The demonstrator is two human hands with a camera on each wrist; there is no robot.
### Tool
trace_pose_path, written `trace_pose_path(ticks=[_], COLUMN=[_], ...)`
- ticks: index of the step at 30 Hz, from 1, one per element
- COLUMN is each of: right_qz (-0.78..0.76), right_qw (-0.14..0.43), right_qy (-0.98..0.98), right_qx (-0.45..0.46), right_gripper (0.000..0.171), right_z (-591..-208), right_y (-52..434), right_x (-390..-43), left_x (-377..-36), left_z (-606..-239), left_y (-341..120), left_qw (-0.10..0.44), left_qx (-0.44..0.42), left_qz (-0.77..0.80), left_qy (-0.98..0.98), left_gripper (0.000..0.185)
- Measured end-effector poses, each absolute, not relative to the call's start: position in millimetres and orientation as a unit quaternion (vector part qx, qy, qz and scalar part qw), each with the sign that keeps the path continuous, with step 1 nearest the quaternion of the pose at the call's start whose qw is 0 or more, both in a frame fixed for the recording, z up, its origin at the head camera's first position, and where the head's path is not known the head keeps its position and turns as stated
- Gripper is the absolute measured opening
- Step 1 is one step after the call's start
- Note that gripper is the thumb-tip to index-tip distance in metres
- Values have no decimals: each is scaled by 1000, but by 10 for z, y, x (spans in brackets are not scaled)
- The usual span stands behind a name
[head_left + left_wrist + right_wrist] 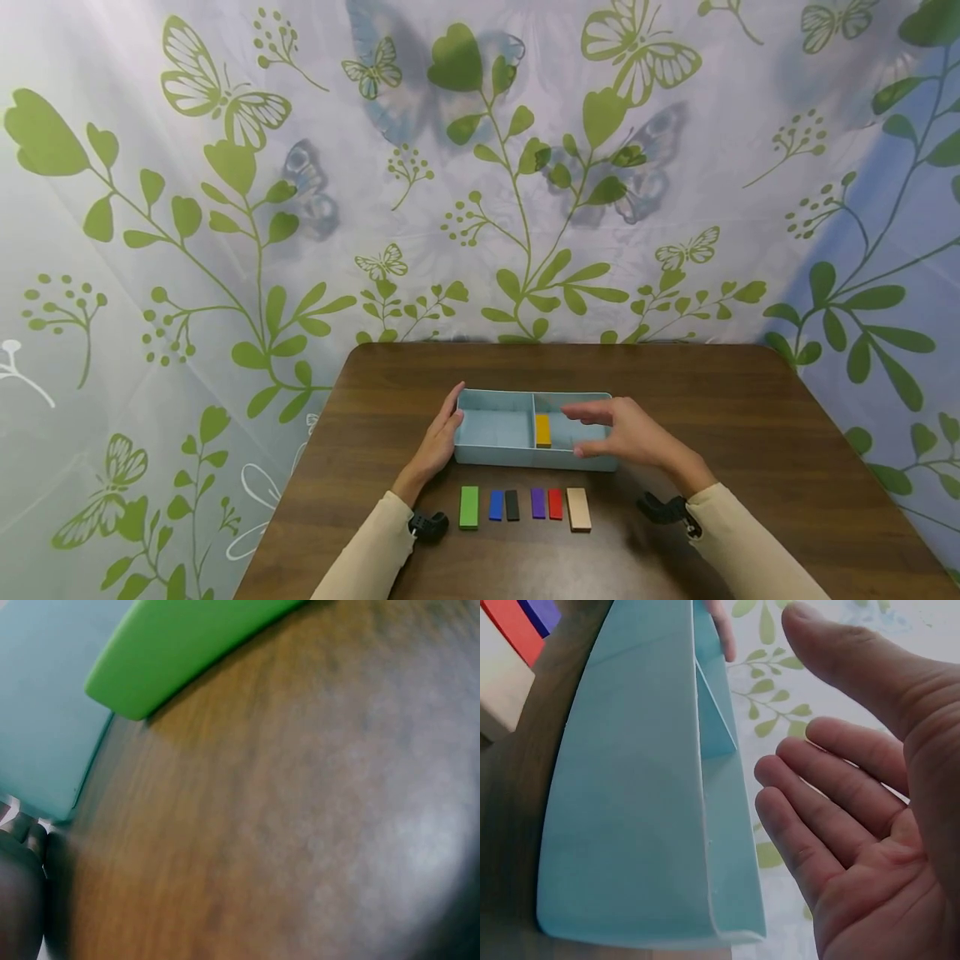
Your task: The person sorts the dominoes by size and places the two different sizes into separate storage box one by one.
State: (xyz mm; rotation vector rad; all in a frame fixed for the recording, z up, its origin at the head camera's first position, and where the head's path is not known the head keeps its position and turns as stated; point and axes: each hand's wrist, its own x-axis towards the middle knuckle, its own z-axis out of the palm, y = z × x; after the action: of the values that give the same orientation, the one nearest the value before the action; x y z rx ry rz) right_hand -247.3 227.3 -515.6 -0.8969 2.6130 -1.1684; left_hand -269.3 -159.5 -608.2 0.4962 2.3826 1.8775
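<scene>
One yellow block (543,430) sits in your tray (495,455); six blocks (525,506) wait in front. Your left hand (437,446) steadies the tray, fingers straight; your right hand (630,435) hovers, relaxed and empty.

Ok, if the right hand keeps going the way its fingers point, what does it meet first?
The right hand hovers open over the tray's right compartment, fingers pointing left. Going on, it would probably meet the yellow block beside the divider first, though its height above the tray is unclear.

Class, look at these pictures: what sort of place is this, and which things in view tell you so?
Probably a staged tabletop sorting station, not a lived-in room: a leaf-and-butterfly curtain hangs behind the wooden table, with a divided tray and a neat row of coloured blocks.
</scene>
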Motion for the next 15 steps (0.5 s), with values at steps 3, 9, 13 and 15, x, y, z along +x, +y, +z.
trace_pose_path(ticks=[3,9,13,15], right_qz=[-392,-411,-415,-418], right_qw=[68,69,73,71], right_qy=[868,864,863,862], right_qx=[-296,-283,-279,-279], right_gripper=[69,65,63,63], right_z=[-5162,-5192,-5216,-5222], right_y=[2333,2444,2510,2531], right_x=[-2417,-2303,-2214,-2166], left_x=[-2686,-2686,-2681,-2679], left_z=[-6077,-6067,-6070,-6078], left_y=[-1593,-1593,-1590,-1589], left_qw=[34,33,31,31], left_qx=[159,157,160,162], left_qz=[611,613,611,611], left_qy=[775,774,774,774], left_gripper=[57,56,56,56])
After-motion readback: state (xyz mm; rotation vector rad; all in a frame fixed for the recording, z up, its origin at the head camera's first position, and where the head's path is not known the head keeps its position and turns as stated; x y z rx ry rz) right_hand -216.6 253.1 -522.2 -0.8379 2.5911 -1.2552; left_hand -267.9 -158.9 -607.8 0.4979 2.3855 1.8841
